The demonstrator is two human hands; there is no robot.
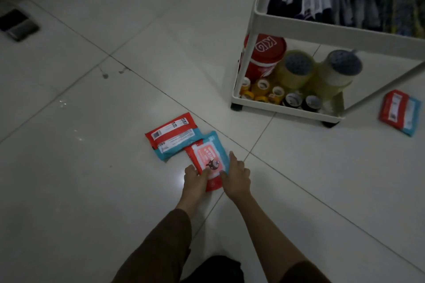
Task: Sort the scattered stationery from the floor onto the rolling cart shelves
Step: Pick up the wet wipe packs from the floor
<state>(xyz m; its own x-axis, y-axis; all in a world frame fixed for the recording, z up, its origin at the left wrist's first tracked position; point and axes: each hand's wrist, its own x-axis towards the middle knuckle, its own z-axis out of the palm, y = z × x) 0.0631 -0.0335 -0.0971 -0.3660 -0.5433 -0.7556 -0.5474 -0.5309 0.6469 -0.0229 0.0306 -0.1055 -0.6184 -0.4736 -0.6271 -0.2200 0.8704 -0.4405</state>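
Both hands are down on the near packet (210,161), low centre of the frame: the left hand (195,178) curls its fingers over the red edge, and the right hand (235,173) seems to pinch the blue side, though it's dim. A second packet (171,136) touches it at upper left. A third packet (400,111) lies far right, past the rolling cart (303,27) stocked with tape rolls (296,69).

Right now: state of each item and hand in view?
near pack: on floor, gripped from both sides
left hand: grips its left edge
right hand: on its right edge
second pack: flat, partly under it
third pack: on floor beside cart
cart: upright, shelves stocked
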